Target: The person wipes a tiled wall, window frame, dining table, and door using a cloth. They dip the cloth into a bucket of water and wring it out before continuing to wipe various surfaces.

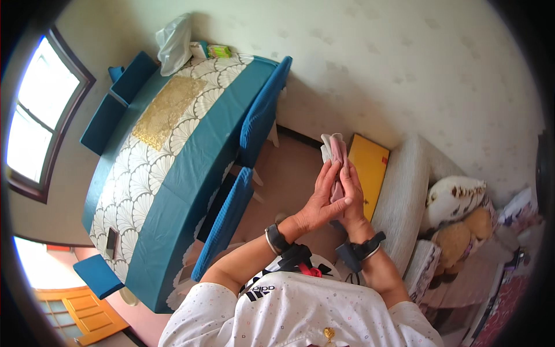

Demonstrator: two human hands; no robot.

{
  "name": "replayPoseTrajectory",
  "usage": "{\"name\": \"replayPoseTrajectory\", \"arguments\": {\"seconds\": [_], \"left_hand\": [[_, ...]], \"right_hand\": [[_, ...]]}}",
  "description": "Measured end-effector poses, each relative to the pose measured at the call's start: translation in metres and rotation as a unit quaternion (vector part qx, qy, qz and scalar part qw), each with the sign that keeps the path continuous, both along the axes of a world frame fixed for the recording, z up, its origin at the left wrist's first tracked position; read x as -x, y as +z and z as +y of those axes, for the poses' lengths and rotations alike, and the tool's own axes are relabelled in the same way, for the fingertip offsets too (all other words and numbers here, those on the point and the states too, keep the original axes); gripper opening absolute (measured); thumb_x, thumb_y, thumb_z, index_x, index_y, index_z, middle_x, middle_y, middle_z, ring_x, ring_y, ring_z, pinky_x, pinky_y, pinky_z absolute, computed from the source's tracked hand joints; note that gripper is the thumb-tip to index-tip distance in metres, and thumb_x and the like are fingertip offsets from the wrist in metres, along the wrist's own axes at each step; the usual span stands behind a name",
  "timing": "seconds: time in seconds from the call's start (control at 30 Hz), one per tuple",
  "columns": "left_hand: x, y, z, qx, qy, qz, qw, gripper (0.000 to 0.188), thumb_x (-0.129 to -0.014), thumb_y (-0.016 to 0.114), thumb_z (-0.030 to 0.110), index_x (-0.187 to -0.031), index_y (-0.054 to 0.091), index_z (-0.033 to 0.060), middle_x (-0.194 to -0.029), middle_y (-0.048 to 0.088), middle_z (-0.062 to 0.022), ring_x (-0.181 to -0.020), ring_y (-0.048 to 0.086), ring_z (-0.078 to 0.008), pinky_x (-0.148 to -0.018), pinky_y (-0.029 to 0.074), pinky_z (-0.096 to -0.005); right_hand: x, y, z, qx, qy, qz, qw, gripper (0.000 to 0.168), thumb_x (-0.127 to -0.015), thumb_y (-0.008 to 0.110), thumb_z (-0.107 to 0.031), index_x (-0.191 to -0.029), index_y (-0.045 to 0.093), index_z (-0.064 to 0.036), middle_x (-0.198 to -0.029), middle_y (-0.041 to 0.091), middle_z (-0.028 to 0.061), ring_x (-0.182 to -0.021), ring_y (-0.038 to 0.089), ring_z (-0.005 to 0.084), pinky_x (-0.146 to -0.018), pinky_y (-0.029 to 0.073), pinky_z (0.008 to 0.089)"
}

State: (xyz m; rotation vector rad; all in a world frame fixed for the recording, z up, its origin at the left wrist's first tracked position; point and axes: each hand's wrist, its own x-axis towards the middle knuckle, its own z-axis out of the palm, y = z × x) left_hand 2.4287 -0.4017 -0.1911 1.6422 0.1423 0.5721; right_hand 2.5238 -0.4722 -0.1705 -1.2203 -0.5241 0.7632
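My left hand [320, 201] and my right hand [353, 193] are pressed together in front of my chest, with a narrow bundle of folded fabric [337, 145] between the palms. The fabric is dusty pink on one side and pale grey-white on the other, possibly socks. Its upper end sticks out past my fingertips, and a pink fold shows between the hands. The rest lies hidden behind my palms and fingers. Each wrist wears a black strap with a device on it.
A long table [173, 208] with a teal and shell-patterned cover stands to the left, ringed by blue-covered chairs [266, 108]. On it lie a phone [111, 244] and a plastic bag [174, 45]. To the right are a yellow panel [368, 169] and a grey sofa [396, 195] with cushions [455, 197].
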Motion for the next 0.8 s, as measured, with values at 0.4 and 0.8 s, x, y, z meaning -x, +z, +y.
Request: {"name": "replayPoseTrajectory", "arguments": {"seconds": [0.4,0.8], "left_hand": [[-0.07,0.047,0.134,-0.017,0.098,-0.041,0.994,0.081,-0.09,0.061,0.003,-0.155,0.012,0.0047,-0.145,0.039,-0.0105,-0.131,0.041,-0.0178,-0.105,0.037,-0.0296],[-0.026,0.11,0.266,0.319,0.245,-0.163,0.901,0.06,-0.09,0.055,0.001,-0.146,0.036,0.0053,-0.121,0.054,-0.0086,-0.108,0.059,-0.0218,-0.089,0.054,-0.0422]], "right_hand": [[-0.079,0.055,0.142,-0.153,0.17,0.068,0.971,0.076,-0.101,0.028,-0.056,-0.155,0.013,-0.005,-0.16,0.019,0.009,-0.145,0.024,0.0215,-0.118,0.02,0.0352],[-0.2,0.059,0.317,-0.093,0.283,-0.155,0.942,0.047,-0.105,0.041,-0.034,-0.132,0.053,0.003,-0.131,0.057,0.0117,-0.127,0.047,0.0202,-0.111,0.031,0.0337]]}}
